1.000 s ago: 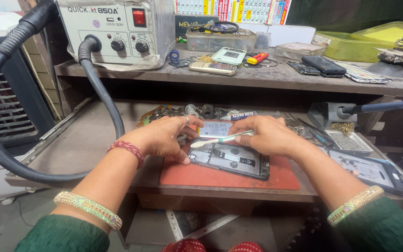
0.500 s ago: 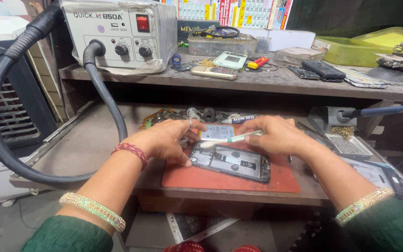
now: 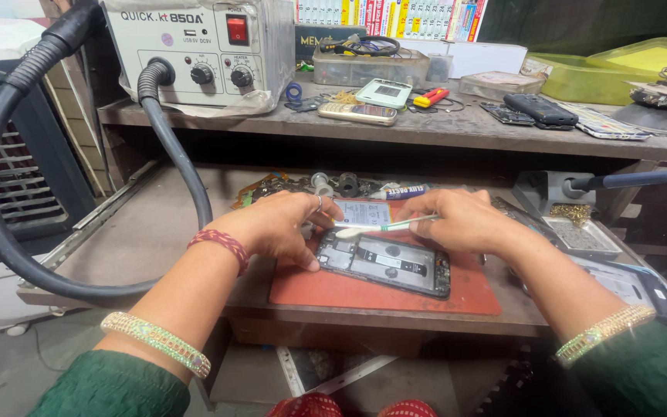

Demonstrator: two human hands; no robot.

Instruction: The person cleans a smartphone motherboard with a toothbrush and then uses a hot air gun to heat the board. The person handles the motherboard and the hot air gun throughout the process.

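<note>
Cotton swab (image 3: 384, 227) tip slightly farther left

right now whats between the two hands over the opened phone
In the head view, a white-tipped cotton swab spans the gap from the right hand toward the left hand, above the opened phone on the red mat.

Bare bench (image 3: 156, 232) lies open left of the mat (image 3: 395, 293). The hose (image 3: 9, 224) loops beyond it. Parts (image 3: 310, 185) crowd behind; phones (image 3: 619, 270) block the right.

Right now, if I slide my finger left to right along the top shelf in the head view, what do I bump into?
Grey machine with knobs → gold keypad phone → small orange tool → dark phone → yellow-green tray.
</note>
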